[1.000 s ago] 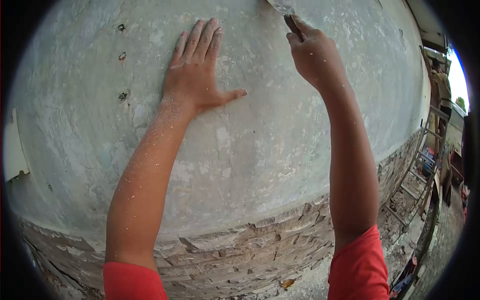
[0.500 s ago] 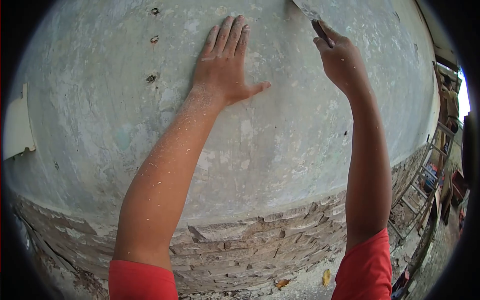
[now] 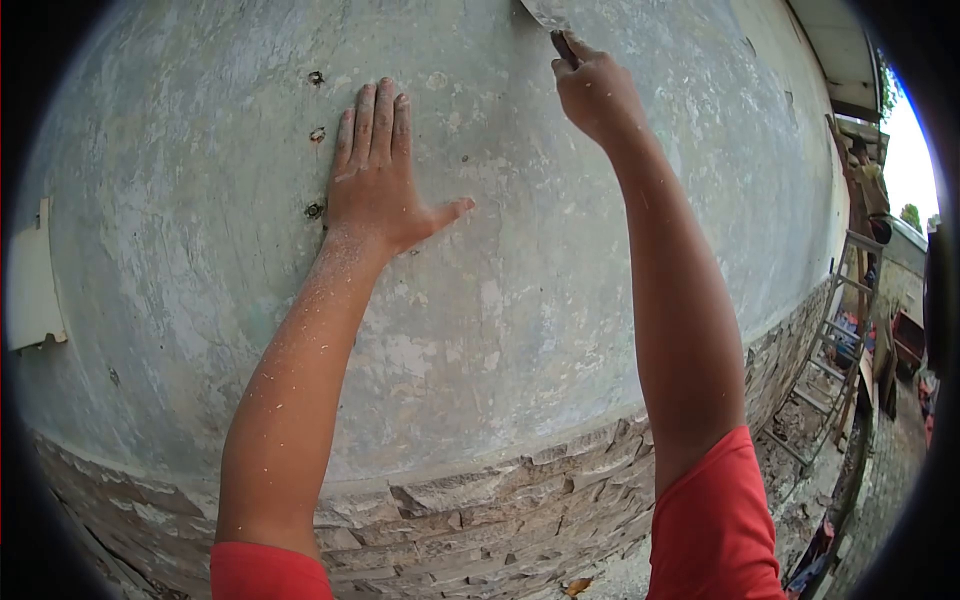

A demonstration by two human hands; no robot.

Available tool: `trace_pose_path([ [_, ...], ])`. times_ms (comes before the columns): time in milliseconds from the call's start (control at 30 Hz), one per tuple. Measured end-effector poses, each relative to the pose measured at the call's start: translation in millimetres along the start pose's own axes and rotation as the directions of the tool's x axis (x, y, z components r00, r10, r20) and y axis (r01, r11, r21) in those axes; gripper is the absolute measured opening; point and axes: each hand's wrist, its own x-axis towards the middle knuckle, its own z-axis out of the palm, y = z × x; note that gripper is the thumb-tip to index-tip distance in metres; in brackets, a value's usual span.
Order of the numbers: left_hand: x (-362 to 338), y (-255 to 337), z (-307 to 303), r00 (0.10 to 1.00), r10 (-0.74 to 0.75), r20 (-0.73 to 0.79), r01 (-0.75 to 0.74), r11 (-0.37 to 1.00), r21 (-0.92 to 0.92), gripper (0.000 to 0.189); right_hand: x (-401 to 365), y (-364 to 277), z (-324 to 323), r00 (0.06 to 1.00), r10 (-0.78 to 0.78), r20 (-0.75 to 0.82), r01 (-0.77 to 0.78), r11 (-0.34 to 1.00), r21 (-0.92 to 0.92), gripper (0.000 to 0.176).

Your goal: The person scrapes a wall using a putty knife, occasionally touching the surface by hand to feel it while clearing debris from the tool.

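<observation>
A person in red sleeves (image 3: pixel 712 520) faced a worn, pale grey-green wall (image 3: pixel 530 290) that filled most of the frame. The left hand (image 3: pixel 378 200), left of centre in the upper half, lay flat against the wall: four fingers pointed upward, close together with slim gaps, and the thumb stretched away to the right. Pale flecks dotted the left forearm (image 3: pixel 290 390).

The right hand (image 3: pixel 600 98), at upper centre-right, had its fingers clamped around the dark handle of a scraper (image 3: pixel 563 47). The tool's thin metal blade (image 3: pixel 543 12) slanted up and left until the top edge of the frame cut it off, so whether its working edge touched the wall could not be told.

Good scraping here probably called for a low blade angle, even pressure and short strokes, with the flat palm as a brace kept clear of the blade's path. A steeper angle could have gouged the surface; the corners likely needed care around the small dark holes (image 3: pixel 316 78) at upper left.

Rough stonework (image 3: pixel 540 490) ran along the wall's base. At the right edge stood a ladder (image 3: pixel 832 365), with another person (image 3: pixel 872 190) near its top.
</observation>
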Motion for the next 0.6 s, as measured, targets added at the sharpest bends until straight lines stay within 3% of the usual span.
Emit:
trace_pose_path([
  [67,-2,-3,-3,0.996,0.013,0.089,-0.016,0.999,0.032,0.121,8,1,-13,0.996,0.008,0.086,-0.014,0.998,0.065,0.045],
  [133,-2,-5,-3,0.998,0.018,0.065,-0.018,1.0,-0.004,0.119,-16,15,-14,0.997,0.029,0.078,-0.033,0.998,0.054,0.046],
  [233,-5,0,-6,0.997,0.021,0.078,-0.02,1.0,-0.022,0.115,-98,49,-21,0.979,0.144,0.144,-0.154,0.986,0.062,0.049],
  [300,-5,9,-11,0.995,0.009,0.098,-0.009,1.0,-0.001,0.113,-167,54,-34,0.895,0.324,0.306,-0.336,0.942,-0.015,0.053],
  [367,-6,22,-14,0.975,-0.023,0.221,0.008,0.997,0.071,0.11,-237,68,-37,0.877,0.32,0.359,-0.355,0.934,0.035,0.055],
  [433,-3,39,-13,0.97,-0.012,0.244,0.0,0.999,0.051,0.11,-279,73,-43,0.876,0.298,0.379,-0.313,0.949,-0.023,0.057],
  [600,-1,88,4,0.967,0.07,0.244,-0.066,0.997,-0.025,0.109,-234,90,-52,0.866,0.329,0.377,-0.354,0.935,-0.004,0.056],
])
